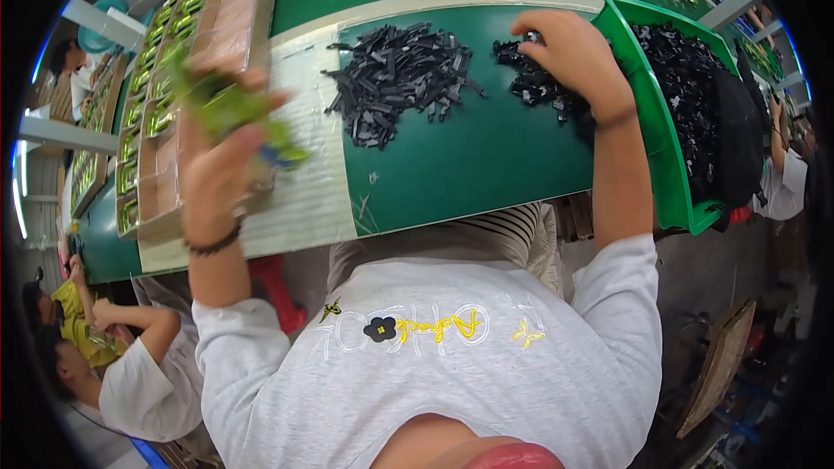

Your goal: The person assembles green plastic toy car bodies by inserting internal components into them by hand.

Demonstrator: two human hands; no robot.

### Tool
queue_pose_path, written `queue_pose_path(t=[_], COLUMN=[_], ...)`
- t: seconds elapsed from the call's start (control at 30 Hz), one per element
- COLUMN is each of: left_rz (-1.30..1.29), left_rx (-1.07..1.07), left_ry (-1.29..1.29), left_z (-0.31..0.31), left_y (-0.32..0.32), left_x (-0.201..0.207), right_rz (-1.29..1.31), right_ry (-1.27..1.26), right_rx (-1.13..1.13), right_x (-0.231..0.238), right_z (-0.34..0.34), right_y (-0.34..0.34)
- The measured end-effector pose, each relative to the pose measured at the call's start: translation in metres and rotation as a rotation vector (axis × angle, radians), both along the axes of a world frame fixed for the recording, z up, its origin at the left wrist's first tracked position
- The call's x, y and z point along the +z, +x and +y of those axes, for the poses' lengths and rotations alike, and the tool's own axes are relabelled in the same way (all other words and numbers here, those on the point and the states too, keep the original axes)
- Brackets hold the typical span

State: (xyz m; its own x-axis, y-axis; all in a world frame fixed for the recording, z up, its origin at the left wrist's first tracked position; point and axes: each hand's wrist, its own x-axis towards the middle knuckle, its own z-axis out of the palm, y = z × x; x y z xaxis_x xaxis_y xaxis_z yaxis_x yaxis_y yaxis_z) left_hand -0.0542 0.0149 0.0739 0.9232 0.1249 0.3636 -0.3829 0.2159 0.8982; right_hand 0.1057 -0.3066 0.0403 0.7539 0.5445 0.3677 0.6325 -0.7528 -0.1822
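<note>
Left hand (217, 169) is up over the desk's (486, 156) left part, clenched around a green circuit board piece (228, 108); it's blurred, so the grip itself is hard to read, and a loose hold there could let the piece fall onto the cardboard trays of green boards (152, 113) along the left edge; right hand (573, 56) is at the far right of the desk, fingers curled down into a small heap of black plastic parts (534, 82) beside the green bin (651, 113); whether it has pinched one, I cannot tell; the bin overhangs the desk's near right corner, tilted, so a nudge from that forearm looks likely to spill it; the bigger black pile (400, 78) sits mid-desk, apart from both hands.
</note>
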Motion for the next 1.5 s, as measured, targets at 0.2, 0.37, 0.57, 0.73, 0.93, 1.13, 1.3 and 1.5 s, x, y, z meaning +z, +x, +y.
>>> queue_pose_path(t=[0.2,0.37,0.57,0.73,0.93,1.13,1.3,1.5], left_rz=[0.192,0.29,0.401,0.393,0.358,0.25,0.001,0.006], left_rx=[-0.438,-0.498,-0.621,-0.621,-0.393,-0.297,-0.159,-0.139], left_ry=[-0.238,-0.541,-0.719,-0.74,-0.619,-0.544,-0.345,-0.338], left_z=[-0.05,-0.04,-0.035,-0.037,-0.045,-0.051,-0.066,-0.07], left_y=[0.061,0.062,0.066,0.067,0.066,0.053,0.046,0.045], left_x=[-0.036,-0.058,-0.062,-0.066,-0.064,-0.066,-0.06,-0.063], right_rz=[0.269,0.313,0.048,0.089,0.014,-0.258,-0.511,-0.758], right_ry=[-0.394,-0.069,-0.008,-0.092,-0.037,0.401,0.318,0.312], right_rx=[-0.133,-0.218,0.352,0.314,0.206,0.728,0.61,0.461], right_x=[-0.01,-0.009,-0.037,-0.036,-0.028,0.01,-0.008,-0.017], right_z=[0.034,0.024,0.022,0.022,0.031,0.109,0.127,0.132], right_y=[0.047,0.046,0.059,0.06,0.043,-0.053,-0.06,-0.066])
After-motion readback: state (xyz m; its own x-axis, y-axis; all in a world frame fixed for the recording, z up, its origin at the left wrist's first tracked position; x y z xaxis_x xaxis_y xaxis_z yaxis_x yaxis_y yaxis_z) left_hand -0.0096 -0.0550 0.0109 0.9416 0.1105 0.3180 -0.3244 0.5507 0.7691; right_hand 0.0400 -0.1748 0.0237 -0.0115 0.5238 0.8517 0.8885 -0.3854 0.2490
